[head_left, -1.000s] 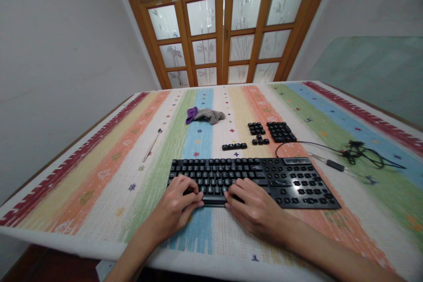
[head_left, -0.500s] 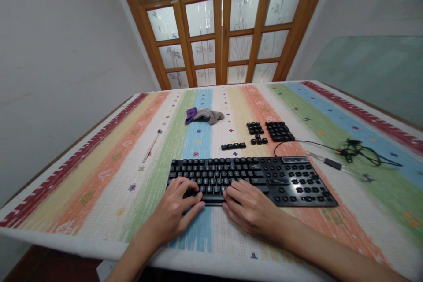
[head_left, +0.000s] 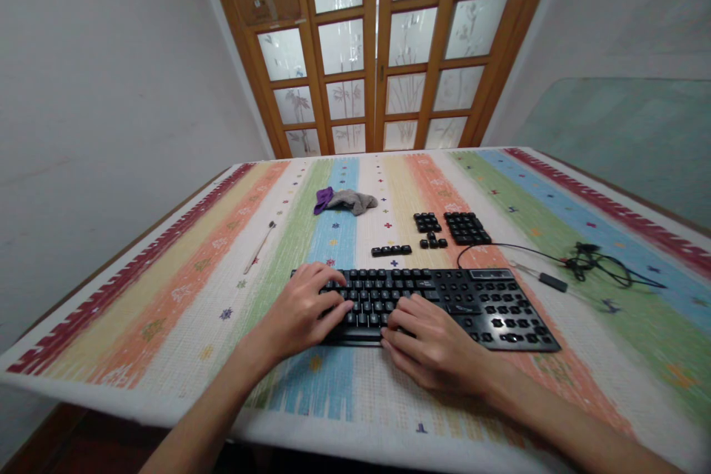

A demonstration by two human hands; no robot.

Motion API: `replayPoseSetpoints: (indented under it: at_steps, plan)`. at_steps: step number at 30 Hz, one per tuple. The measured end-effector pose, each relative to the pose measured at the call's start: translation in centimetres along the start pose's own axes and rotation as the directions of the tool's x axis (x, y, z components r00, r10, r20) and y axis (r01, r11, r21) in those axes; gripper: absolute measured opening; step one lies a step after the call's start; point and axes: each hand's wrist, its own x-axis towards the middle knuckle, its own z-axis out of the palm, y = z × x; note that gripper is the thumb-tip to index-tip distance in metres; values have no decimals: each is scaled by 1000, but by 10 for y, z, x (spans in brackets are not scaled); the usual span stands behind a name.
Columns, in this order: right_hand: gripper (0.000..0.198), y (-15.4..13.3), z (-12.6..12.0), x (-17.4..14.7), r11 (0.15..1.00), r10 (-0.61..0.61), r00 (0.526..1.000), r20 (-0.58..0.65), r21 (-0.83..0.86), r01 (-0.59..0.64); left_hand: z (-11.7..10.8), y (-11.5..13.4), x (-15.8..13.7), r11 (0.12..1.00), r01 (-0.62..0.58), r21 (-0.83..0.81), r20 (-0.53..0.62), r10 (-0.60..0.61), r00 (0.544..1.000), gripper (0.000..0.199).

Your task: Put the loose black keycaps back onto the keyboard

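A black keyboard (head_left: pixel 378 296) lies flat on the table, its long side facing me. Its right-hand section shows bare key sockets, while the main block carries keycaps. My left hand (head_left: pixel 308 311) rests over the left end of the keys, holding nothing, with thumb and forefinger apart. At the lower middle of the keyboard, my right hand (head_left: pixel 433 344) has its fingers curled together over the front edge and lower keys. Its palm hides part of the bottom rows. Loose keycaps sit just behind: a short row (head_left: pixel 391 250), a small cluster (head_left: pixel 432 241) and a larger block (head_left: pixel 467 228).
A grey and purple cloth (head_left: pixel 347 201) lies behind the keyboard. To the left is a thin brush (head_left: pixel 259 247). On the right are a tool with a black handle (head_left: pixel 553 282) and the bundled cable (head_left: pixel 594 264). A striped tablecloth (head_left: pixel 183 296) covers the table.
My left hand has moved from the space bar up and left over the letter keys. The right hand has shifted slightly right along the front edge. The view has tilted a little.
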Motion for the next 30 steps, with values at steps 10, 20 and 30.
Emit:
replayPoseSetpoints:
  at_steps: [10, 20, 30]
  plan:
    - [18, 14, -30, -1, 986, 169, 960, -225, 41, -164, 28, -49, 71, 991, 113, 76, 197, -126, 972, 18]
    - [28, -19, 6, -9, 991, 8, 968, 250, 124, -41, 74, -84, 89, 982, 149, 120, 287, -178, 941, 28]
    - [26, -23, 8, -5, 995, 39, 962, 271, 73, -61, 77, -84, 87, 986, 146, 76, 279, -161, 947, 19]
